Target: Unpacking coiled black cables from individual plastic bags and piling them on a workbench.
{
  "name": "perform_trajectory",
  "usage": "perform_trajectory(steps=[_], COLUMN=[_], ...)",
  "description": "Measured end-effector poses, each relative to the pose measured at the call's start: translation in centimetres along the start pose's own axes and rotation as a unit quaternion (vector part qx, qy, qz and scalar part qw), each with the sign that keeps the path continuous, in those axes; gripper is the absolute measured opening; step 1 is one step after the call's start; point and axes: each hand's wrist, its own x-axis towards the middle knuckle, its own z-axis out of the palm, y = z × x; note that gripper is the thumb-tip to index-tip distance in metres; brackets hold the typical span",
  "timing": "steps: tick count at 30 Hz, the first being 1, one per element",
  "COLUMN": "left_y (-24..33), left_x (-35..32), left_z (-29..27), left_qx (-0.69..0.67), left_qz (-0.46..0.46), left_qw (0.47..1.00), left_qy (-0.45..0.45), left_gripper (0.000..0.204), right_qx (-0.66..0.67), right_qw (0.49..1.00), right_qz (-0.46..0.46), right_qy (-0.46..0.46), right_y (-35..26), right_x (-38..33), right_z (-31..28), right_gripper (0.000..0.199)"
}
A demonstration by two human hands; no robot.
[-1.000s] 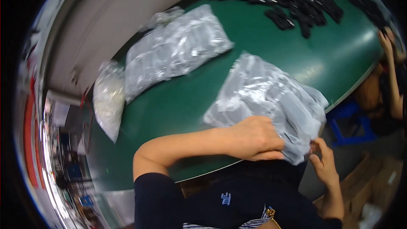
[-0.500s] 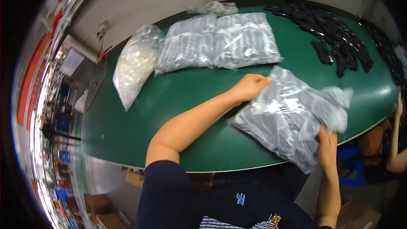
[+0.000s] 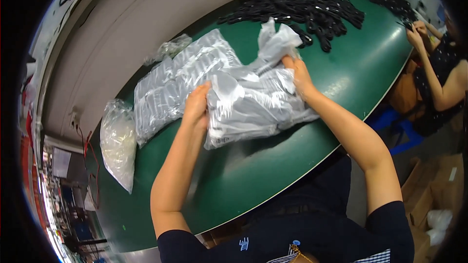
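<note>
Between my hands is a shiny clear plastic bag [image 3: 253,104], packed with dark items in rows. My left hand [image 3: 196,104] grips its left side, fingers partly behind the film. The loose, gathered mouth [image 3: 278,44] of the bag stands up at the far right, where my right hand [image 3: 298,74] is closed on the plastic. Two similar filled bags lie just beyond, a nearer-left one [image 3: 153,100] and a farther one [image 3: 207,58]. A shadow shows under the held bag's front edge, though I cannot tell whether it touches the green table [image 3: 234,175].
At the left lies a clear bag of pale contents [image 3: 118,141]; a crumpled plastic bag [image 3: 170,47] is by the wall. Black bundled cords or straps [image 3: 302,12] heap at the far side. A co-worker [image 3: 438,78] sits at right, hands on black pieces. Cardboard boxes [image 3: 436,190] stand lower right.
The view has swung to the right. The held bag has moved away from the table's near edge toward the other bags and turned, its loose mouth now pointing away from me.
</note>
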Motion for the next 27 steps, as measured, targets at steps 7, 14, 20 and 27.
perform_trajectory(steps=[7,14,20,27], left_y=[9.8,7.3,2.8,-0.2], left_x=[-1.0,-3.2,-3.6,-4.8], left_z=[7.3,6.9,2.6,0.6], left_qx=[-0.054,0.150,0.187,0.292], left_qz=[0.093,0.167,0.216,0.258], left_qw=[0.972,0.971,0.958,0.918], left_qy=[-0.209,-0.086,0.026,0.071], left_gripper=[0.028,0.018,0.015,0.008], right_qx=[0.382,-0.146,-0.221,-0.514], right_qw=[0.918,0.962,0.886,0.826], right_qz=[0.104,0.037,0.236,-0.198], right_qy=[-0.032,-0.226,-0.331,-0.120], right_y=[6.8,2.7,-2.1,6.6], right_x=[5.9,5.9,8.5,12.4], right_z=[4.4,2.6,-2.8,-6.0], right_gripper=[0.039,0.038,0.026,0.053])
